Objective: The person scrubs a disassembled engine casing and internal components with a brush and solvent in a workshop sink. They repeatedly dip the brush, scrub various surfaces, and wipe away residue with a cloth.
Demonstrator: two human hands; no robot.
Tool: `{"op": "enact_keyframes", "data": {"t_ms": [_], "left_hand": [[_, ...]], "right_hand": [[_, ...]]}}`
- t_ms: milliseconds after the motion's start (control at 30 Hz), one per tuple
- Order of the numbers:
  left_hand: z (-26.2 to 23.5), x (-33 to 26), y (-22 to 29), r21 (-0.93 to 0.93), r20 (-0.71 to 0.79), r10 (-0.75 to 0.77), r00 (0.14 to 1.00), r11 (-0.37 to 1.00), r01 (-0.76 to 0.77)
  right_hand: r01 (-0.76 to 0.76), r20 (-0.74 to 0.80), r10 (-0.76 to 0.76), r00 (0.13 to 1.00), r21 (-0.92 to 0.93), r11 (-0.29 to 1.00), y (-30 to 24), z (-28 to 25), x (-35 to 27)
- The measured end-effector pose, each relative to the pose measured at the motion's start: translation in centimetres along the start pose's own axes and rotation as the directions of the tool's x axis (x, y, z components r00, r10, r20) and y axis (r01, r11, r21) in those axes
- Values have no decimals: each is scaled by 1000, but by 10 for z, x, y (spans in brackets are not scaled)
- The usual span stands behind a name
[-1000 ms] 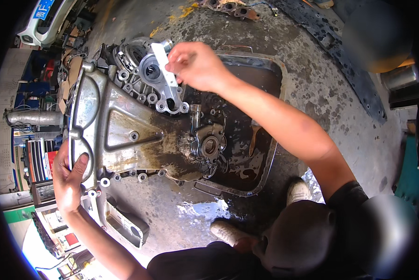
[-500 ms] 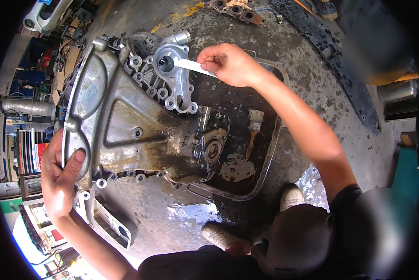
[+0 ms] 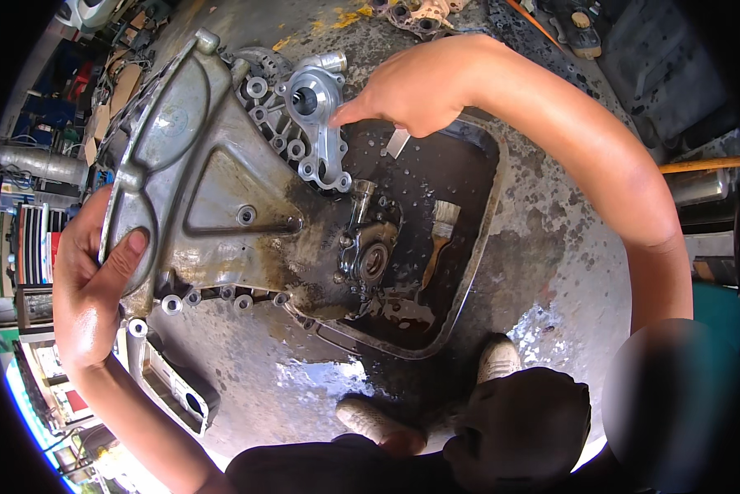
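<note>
A large cast-metal engine cover (image 3: 238,189), stained with brown oil, stands tilted with its narrow end over a tray (image 3: 477,272) of dark liquid. My left hand (image 3: 98,288) is closed round the cover's left edge, thumb on its face. At its upper right a grey flanged housing (image 3: 330,123) with a round bore juts out. My right hand (image 3: 415,86) has its index finger stretched to the housing's flange, at or very near the metal. Its other fingers are curled round a thin flat scraper-like strip (image 3: 398,143), whose pale end shows below the palm.
A paintbrush (image 3: 441,239) lies in the tray. On the floor at lower left lies a rectangular metal part (image 3: 170,387). Rusty metal parts (image 3: 423,15) lie at the far side. Shelves with stacked items line the left; my shoes (image 3: 378,420) stand near the tray.
The strip has turned away from the bore and now points downward under my right hand, while its index finger reaches to the flange. The cover has shifted slightly; my left hand keeps its grip.
</note>
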State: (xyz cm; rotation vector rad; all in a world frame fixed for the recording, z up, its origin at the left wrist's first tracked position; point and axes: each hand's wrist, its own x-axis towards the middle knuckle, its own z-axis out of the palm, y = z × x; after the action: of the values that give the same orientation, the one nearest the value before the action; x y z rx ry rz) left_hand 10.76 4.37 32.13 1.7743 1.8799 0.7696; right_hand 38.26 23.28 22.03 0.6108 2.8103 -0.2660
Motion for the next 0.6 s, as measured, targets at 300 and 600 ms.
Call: {"op": "enact_keyframes", "data": {"t_ms": [300,600], "left_hand": [[-2,0,-5,-37,36,3,999,999,-2],[-8,-6,-25,-79,-33,-35,999,996,33]], "right_hand": [[-26,239,23,971,12,1000,-10,-22,19],[-146,109,136,985,94,985,2,81,19]]}}
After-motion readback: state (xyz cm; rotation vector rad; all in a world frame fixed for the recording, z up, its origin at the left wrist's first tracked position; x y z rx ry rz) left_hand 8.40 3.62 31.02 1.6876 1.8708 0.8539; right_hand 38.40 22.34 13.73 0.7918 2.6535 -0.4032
